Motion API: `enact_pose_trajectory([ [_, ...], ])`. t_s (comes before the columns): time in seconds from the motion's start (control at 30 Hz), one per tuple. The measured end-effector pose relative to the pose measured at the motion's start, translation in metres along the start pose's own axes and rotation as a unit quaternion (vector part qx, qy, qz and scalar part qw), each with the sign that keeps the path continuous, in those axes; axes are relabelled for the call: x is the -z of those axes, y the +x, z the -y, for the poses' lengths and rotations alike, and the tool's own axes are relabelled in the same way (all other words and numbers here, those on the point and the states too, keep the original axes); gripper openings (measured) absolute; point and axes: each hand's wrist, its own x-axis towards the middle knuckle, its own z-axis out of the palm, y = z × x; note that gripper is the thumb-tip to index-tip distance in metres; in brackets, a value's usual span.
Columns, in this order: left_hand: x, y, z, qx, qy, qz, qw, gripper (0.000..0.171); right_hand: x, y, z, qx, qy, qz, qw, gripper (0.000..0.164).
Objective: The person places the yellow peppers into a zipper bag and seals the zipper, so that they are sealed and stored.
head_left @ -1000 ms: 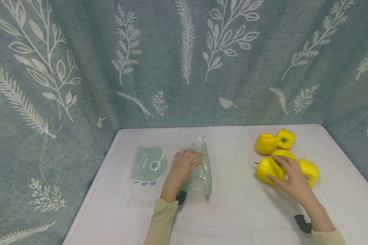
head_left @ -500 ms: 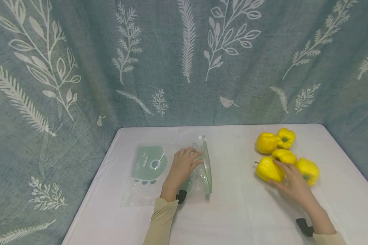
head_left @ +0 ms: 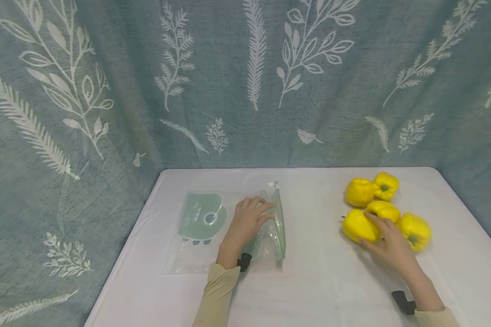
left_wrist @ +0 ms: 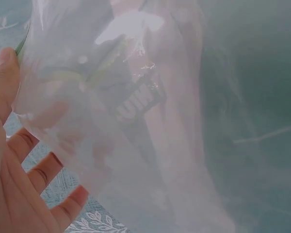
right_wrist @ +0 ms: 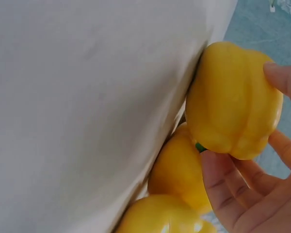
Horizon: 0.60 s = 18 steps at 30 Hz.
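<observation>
my worktop (head_left: 311,286) carries a bag (head_left: 202,218) at left; my left hand (head_left: 244,223), fingers loosely bent, holds it near its right end. my right hand (head_left: 394,250), thumb and fingers spread apart, grips the front left pepper (head_left: 357,225), four other peppers (head_left: 382,210) beside and behind it.

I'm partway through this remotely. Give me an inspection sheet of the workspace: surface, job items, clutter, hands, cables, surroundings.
Surface: white-covered table, lightly creased at its left side.
Job items: five yellow peppers grouped at the right; clear printed bag at the left, its green edge toward them.
Clutter: nothing seen.
Hands: left hand at the bag near its green edge, thumb and fingers apart; right hand holds the front-left pepper between thumb and fingers.
Cables: nothing seen.
Surroundings: blue-green leaf-patterned curtain behind and at both sides.
</observation>
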Motion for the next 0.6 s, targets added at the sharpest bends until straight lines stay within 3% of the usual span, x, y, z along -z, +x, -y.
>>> enact_pose_trajectory([
  [0.27,0.001,0.0,-0.001,0.007,-0.005,0.007,0.9999,0.039,-0.005,0.007,0.01,0.01,0.031,0.01,0.999,0.067],
  [0.6,0.002,-0.001,-0.003,0.013,-0.003,0.015,0.9998,0.039,-0.011,0.021,0.024,0.064,0.029,-0.011,0.997,0.066],
])
